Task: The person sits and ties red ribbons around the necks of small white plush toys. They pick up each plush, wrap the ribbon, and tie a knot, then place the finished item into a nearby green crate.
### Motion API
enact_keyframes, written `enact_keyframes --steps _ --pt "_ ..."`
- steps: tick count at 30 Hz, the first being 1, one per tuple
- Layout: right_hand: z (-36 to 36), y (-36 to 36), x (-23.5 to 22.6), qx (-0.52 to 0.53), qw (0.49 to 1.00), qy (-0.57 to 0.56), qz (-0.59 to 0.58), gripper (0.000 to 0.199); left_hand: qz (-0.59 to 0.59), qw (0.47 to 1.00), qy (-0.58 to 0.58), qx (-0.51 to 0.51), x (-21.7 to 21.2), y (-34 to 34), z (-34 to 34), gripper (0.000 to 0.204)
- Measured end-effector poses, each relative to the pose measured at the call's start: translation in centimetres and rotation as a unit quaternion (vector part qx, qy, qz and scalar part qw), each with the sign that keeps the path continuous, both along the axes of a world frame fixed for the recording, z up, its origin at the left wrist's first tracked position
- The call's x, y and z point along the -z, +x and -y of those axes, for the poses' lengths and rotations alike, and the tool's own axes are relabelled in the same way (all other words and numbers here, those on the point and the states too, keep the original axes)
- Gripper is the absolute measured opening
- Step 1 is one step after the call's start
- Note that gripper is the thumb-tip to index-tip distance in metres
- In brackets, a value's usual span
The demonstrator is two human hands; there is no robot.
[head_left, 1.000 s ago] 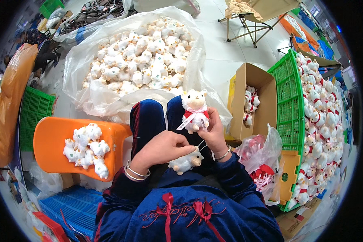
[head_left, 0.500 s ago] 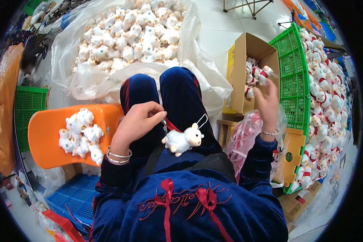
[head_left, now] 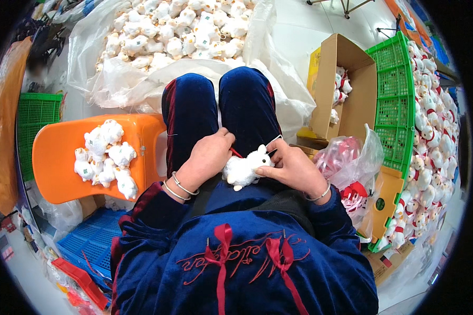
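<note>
A white plush sheep (head_left: 240,169) with a black eye and a thin white hanging loop rests on my lap. My right hand (head_left: 295,169) is closed on its head end, with the thumb at the face and the fingers behind, near the loop. On the sheep's other side, my left hand (head_left: 211,156) pinches a red ribbon (head_left: 236,153), a short piece of which shows between the fingers and the sheep. The rest of the ribbon is hidden by my left hand and the sheep's body.
Several plush sheep (head_left: 106,152) lie on an orange stool (head_left: 55,163) at my left. More fill a clear plastic sheet (head_left: 89,68) ahead. On the right stand a cardboard box (head_left: 360,100) holding red-scarfed sheep, a bag of red ribbons (head_left: 347,157) and a green crate (head_left: 394,105) beside many scarfed sheep.
My right hand has come from beside the cardboard box down to the lap and taken hold of the sheep's head. My left hand has shifted right, keeping its pinch on the red ribbon.
</note>
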State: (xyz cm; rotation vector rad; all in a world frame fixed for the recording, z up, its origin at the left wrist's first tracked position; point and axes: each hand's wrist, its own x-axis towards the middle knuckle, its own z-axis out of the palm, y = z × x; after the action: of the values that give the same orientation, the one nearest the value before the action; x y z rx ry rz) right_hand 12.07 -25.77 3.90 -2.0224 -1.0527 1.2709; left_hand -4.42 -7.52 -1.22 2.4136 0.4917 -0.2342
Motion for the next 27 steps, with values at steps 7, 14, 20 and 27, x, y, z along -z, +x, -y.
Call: enact_keyframes --steps 7,14,20,27 --pt "1.0 -0.3 2.4 0.087 0.978 0.077 -0.175 0.053 0.040 0.942 -0.308 -0.125 -2.2 0.0 -2.8 0.013" --pt "0.5 -0.1 0.8 0.094 0.945 0.192 -0.250 0.057 0.046 0.875 -0.427 -0.223 -3.9 -1.8 -4.8 0.016" --pt "0.6 0.3 -1.0 0.125 0.929 0.212 -0.276 0.084 0.094 0.829 -0.478 -0.274 -5.1 -3.6 -5.5 0.016" --pt "-0.3 0.0 -2.2 0.017 0.946 0.196 -0.256 0.055 0.137 0.778 -0.544 -0.284 -5.1 -5.3 -6.1 0.016"
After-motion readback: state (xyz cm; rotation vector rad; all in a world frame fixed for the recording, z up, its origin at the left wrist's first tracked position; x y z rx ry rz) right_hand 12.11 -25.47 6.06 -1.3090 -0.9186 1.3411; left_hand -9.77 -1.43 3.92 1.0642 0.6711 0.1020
